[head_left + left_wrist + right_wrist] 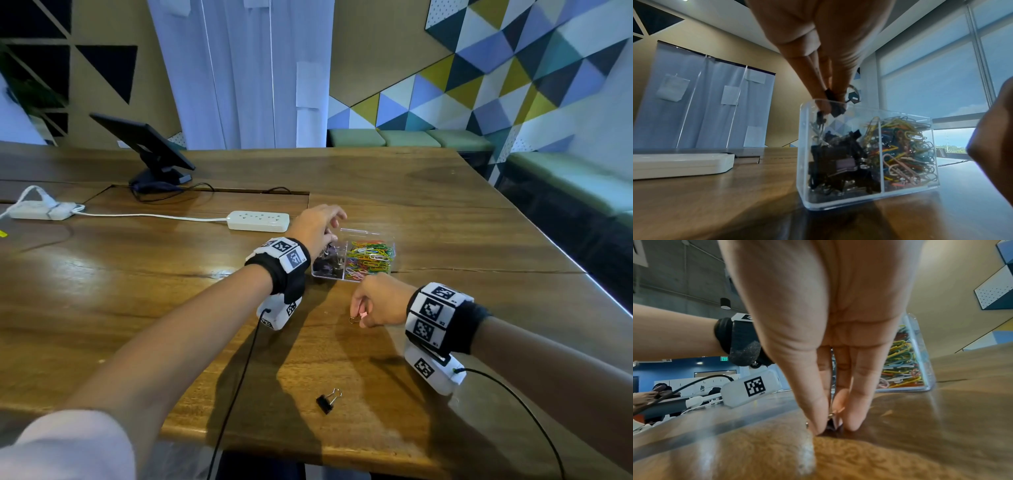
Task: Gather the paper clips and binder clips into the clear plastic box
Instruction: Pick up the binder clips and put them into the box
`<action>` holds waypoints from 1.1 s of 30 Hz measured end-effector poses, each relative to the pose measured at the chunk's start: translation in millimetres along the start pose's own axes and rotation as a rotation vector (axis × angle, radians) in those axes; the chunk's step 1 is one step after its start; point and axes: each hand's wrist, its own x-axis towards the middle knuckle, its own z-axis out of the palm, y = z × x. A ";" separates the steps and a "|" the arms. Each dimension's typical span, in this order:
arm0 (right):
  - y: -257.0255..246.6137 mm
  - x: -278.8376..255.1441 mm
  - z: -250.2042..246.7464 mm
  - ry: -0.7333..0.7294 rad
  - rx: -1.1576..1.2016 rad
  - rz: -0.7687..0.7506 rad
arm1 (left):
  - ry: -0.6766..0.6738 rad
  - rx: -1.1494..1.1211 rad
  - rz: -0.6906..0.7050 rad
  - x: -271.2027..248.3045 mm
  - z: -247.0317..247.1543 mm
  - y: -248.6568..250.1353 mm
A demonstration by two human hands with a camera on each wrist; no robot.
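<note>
Wooden tabletop [428,212] filled the scene, with patterned wall panels and a pale curtain behind it. Near the middle of the tabletop stood a clear plastic box [354,257] split into 2 compartments: black binder clips [838,160] filled the left one, and coloured paper clips [371,256] filled the right one.

The left hand [317,228] hung over the left compartment, its fingertips [835,91] pinched together on a black binder clip [836,108] at the box rim, not yet let go. The right hand [378,301] was low on the tabletop just in front of the box, its fingers [818,423] closed on a small clip [359,317] with a pink body and a gold wire loop. Whether that clip had left the wood could not be told.

Judging by this, the task was almost finished. One more black binder clip [328,401] lay loose near the front edge of the tabletop, and no other stray clips showed.

Room to move looked generous: bare wood lay between the box, the hands and the front edge. A white power strip [258,221] lay behind and left of the box, near the left hand, and a tablet stand [150,150] stood well apart toward the back left corner.
</note>
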 end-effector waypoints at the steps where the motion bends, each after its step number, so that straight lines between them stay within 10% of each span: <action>1: -0.4 0.0 0.2 0.002 0.001 -0.003 | 0.007 0.000 0.000 0.9 -0.1 -0.4; 21: -8.9 27.9 -50.6 0.538 0.184 0.033 | 0.089 -0.019 0.035 -10.7 -14.6 -0.3; 33: -11.9 56.1 -53.1 0.502 0.037 0.048 | -0.774 0.042 0.234 -112.4 -14.3 39.3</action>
